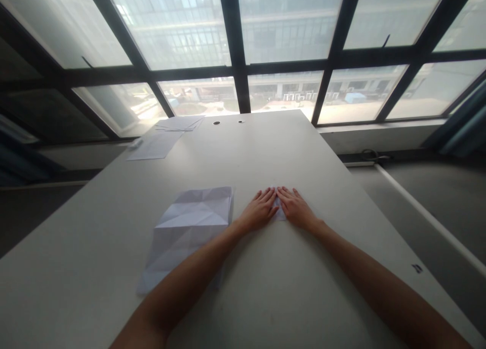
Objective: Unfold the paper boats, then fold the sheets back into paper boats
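A small piece of folded white paper (280, 214) lies on the white table (266, 288), mostly covered by my two hands. My left hand (260, 208) rests flat on its left side with the fingers stretched forward. From the right, my right hand (295, 207) lies flat on it too, its fingertips close to those of the left. Both hands are open and press the paper from above. To the left lie creased white sheets (203, 207) with fold lines across them, partly hidden behind my left forearm.
At the far left of the table lie more white papers (154, 145) with thin strips on top. Two round holes (216, 123) sit near the far edge. A dark mark (416, 268) shows near the right edge. Large framed windows stand beyond the table.
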`<state>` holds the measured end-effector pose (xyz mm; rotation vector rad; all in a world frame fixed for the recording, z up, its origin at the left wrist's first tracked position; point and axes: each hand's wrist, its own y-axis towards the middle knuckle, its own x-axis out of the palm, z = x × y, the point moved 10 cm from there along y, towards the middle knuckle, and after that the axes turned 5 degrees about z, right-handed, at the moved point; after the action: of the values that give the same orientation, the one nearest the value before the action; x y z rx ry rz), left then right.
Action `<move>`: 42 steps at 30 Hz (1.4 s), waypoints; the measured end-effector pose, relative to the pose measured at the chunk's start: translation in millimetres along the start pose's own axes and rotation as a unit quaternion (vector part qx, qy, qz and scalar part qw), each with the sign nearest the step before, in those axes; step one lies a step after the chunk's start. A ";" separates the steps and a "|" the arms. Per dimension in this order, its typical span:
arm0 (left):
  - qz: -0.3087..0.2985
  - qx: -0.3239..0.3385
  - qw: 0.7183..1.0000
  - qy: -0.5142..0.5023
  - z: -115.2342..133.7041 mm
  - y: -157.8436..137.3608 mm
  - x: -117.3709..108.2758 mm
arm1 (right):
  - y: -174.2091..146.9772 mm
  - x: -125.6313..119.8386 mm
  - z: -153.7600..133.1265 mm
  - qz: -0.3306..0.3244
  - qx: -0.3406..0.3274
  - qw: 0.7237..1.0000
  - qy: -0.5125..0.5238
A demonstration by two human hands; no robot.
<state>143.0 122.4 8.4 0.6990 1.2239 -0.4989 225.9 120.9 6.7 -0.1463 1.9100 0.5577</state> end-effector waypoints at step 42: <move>0.010 0.036 0.997 -0.067 6.8 3.9 0.3 | 0.3 -3.2 2.4 0.003 0.037 0.999 -0.003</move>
<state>150.3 120.2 10.1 0.7264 1.0761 -0.5676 229.1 121.7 8.9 -0.0919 1.9223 0.4898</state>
